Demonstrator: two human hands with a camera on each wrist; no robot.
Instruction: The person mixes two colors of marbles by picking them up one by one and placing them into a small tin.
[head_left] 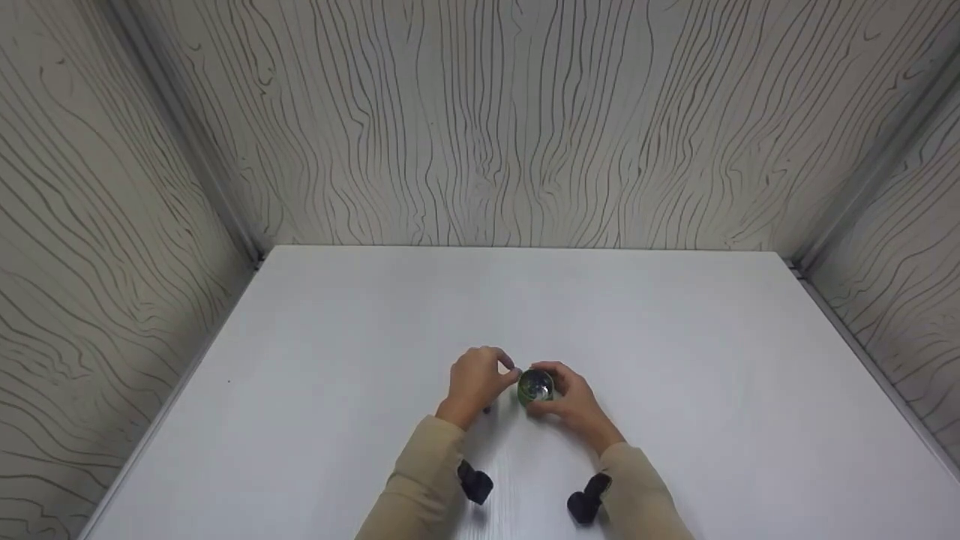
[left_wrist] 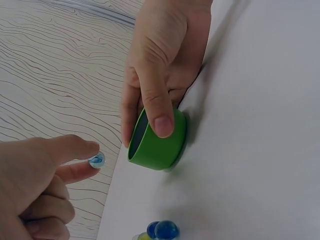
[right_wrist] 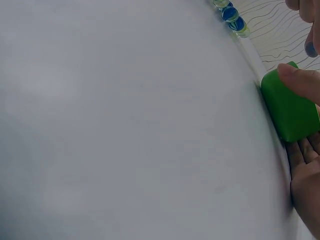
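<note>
My left hand (head_left: 476,381) pinches a clear marble (left_wrist: 97,160) with a blue swirl between thumb and forefinger, beside the rim of a small round green cup (left_wrist: 156,147). The cup stands on the white table, and my right hand (head_left: 570,401) grips it with the thumb on one side and fingers on the other. From above, a shiny glassy patch shows inside the cup; how many things lie in it I cannot tell. Several blue and yellowish marbles (right_wrist: 230,14) lie close together on the table near my left hand, mostly hidden beneath it in the head view.
The white table (head_left: 337,315) runs back to a wood-grain patterned wall (head_left: 480,135), with similar panels on the left and right. Dark wrist devices (head_left: 475,484) stick out from the beige sleeves (head_left: 420,480).
</note>
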